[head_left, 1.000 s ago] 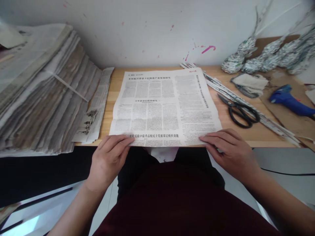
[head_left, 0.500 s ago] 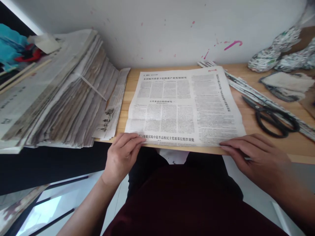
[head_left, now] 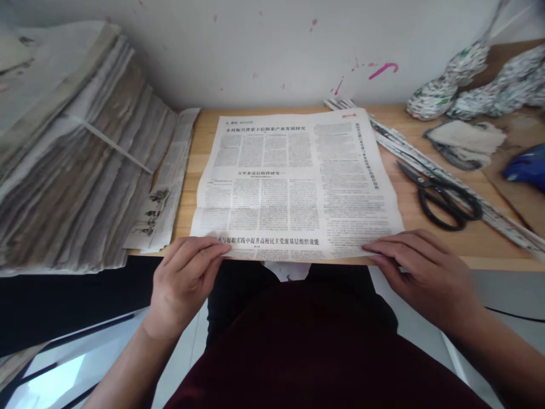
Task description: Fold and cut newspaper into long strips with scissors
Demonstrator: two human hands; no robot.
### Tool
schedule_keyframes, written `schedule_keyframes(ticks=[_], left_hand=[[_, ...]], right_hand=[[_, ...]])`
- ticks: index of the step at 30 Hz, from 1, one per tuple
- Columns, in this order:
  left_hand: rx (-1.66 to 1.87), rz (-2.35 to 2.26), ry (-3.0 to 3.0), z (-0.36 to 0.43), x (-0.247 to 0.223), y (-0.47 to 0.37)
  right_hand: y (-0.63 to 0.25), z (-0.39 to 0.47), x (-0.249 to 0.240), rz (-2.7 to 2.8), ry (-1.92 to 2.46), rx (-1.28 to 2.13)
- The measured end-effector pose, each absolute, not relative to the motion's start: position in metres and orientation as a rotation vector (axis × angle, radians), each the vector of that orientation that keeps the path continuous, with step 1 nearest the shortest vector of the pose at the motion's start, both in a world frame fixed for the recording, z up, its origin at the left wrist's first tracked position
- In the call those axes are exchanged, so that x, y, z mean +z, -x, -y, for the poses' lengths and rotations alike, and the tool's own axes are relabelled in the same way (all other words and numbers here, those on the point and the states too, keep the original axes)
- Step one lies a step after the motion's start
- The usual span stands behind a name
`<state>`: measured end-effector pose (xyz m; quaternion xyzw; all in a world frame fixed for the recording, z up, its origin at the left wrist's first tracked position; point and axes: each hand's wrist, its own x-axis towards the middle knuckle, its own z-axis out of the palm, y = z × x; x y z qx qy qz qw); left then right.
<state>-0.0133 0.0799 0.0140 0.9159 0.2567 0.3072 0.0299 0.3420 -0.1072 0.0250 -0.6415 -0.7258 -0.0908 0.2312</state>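
A sheet of newspaper (head_left: 276,187) lies spread on the wooden table, its near edge along the table's front. At its near left corner, my left hand (head_left: 185,278) is closed, thumb and fingers pinching the paper. My right hand (head_left: 426,272) grips the near right corner the same way, thumb below and fingers on top. Right of the sheet rests a pair of black-handled scissors (head_left: 443,196), beside long thin rolled newspaper strips (head_left: 421,156) that run diagonally and pass partly behind the sheet.
A tall stack of newspapers (head_left: 85,165) tied with a white band stands at the left, with folded newspaper (head_left: 168,182) beside it. Woven paper pieces (head_left: 434,96), a whitish cloth (head_left: 466,142) and something blue (head_left: 528,165) lie at the right. A pink-stained wall (head_left: 272,51) rises behind the table (head_left: 204,136).
The view has shifted to the right, so things appear further left and the blue item has come into view. Both hands keep their hold on the newspaper's near corners.
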Motion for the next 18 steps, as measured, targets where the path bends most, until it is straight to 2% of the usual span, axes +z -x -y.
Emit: schedule_keyframes(ticks=[18], left_hand=[[0.873, -0.789, -2.851, -0.0828, 0.0227, 0.0101]], right_hand=[[-0.3398, 0.1043, 0.0359, 2.015, 1.811, -0.251]])
